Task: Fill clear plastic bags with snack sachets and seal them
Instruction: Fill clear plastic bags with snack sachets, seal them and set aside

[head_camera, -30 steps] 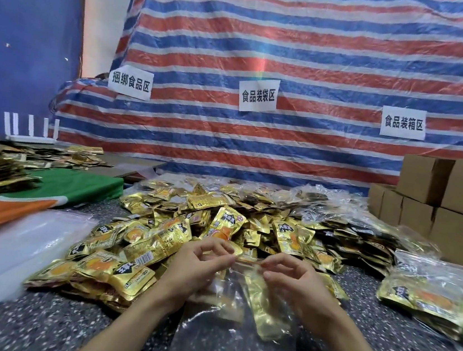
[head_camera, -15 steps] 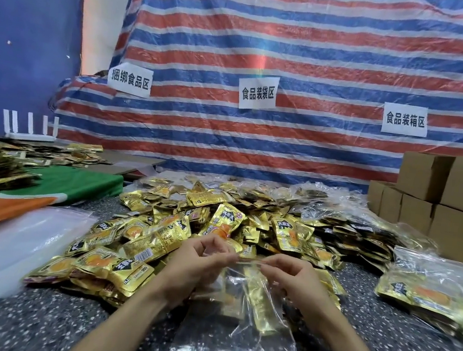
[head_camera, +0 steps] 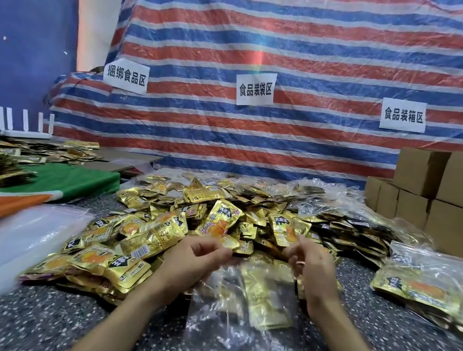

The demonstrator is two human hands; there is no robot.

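1. Left hand [head_camera: 196, 261]: thumb and forefinger were pressed together on the left end of the mouth of the clear plastic bag [head_camera: 234, 330]. The other fingers were loosely curled.
2. Right hand [head_camera: 312, 268]: it stood at the right end of the same mouth with its fingers curled but motion-blurred. Whether they pinched the film or had let go could not be told.
3. Bag: it lay flat on the speckled tabletop [head_camera: 60, 323], its body running from the pinch toward the person, between the two forearms. Bagged sachets [head_camera: 266, 299], gold in colour, showed through the film just on the near side of the pinch.
4. Change: half a second before, both hands pinched the mouth close together near its middle. Here they stood apart, one toward each end.
5. Reading of the change: the fingers had probably run outward along the closure strip, so sealing of this bag was at or near its end. The strip was too faint to confirm it was shut.
6. Surroundings: the loose sachet heap [head_camera: 219, 217] lay just beyond the pinch. The filled bags [head_camera: 426, 286] lay well to its right, with the cardboard boxes [head_camera: 459, 209] behind them. A stack of empty bags [head_camera: 6, 241] lay well to its left.
7. Consequence: once checked, this bag would likely join the filled ones, and a fresh bag would be needed.
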